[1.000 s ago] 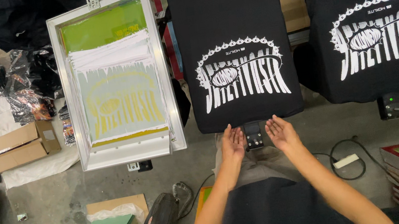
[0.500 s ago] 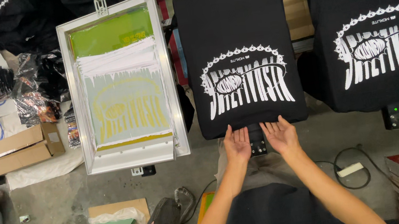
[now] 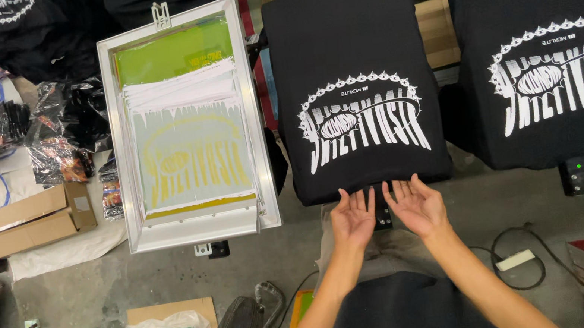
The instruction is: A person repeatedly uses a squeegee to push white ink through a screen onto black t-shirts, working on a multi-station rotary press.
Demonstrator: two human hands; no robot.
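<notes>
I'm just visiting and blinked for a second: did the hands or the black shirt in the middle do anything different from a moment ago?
Barely. The left hand and right hand stayed flat, fingers spread, at the bottom hem of the middle black shirt, edging slightly closer together. Nothing was gripped or let go. The shirt, the framed screen to its left and the second printed shirt kept their places.

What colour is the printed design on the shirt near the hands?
White, on the black shirt; the head view shows it best.
</notes>
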